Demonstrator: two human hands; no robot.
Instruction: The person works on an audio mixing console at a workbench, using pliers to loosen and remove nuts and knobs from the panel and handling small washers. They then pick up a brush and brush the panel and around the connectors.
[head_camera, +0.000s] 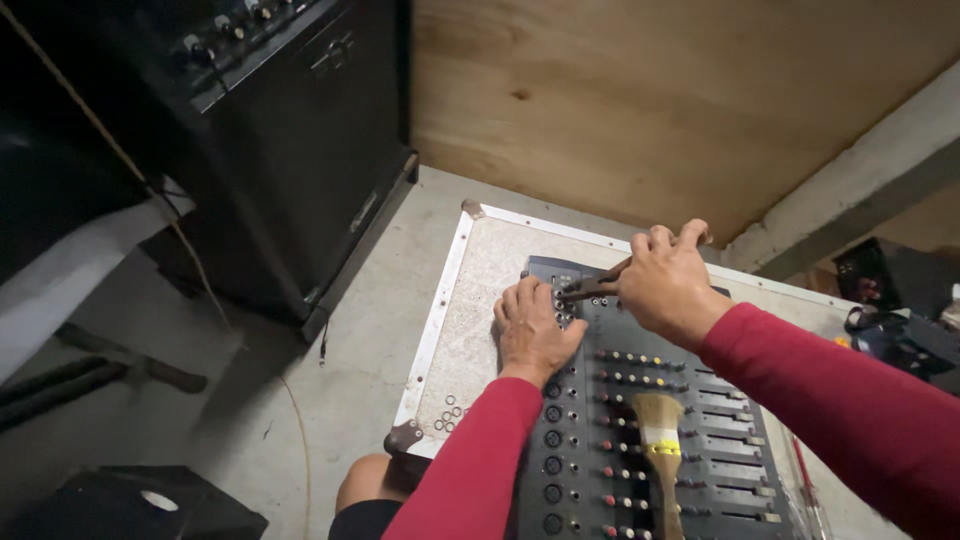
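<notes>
A single head camera is looking steeply down from close above the grip of both hands, facing forward over the worktop (470, 300).

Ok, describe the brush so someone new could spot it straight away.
Find the dark audio mixer on the speckled tabletop. The paintbrush lies on its panel, below the right hand, bristles pointing away. It is the only pale wooden thing there, with a yellow band.

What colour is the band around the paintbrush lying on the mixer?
Yellow: the paintbrush has a yellow band between its pale bristles and wooden handle, seen in the head view.
</notes>
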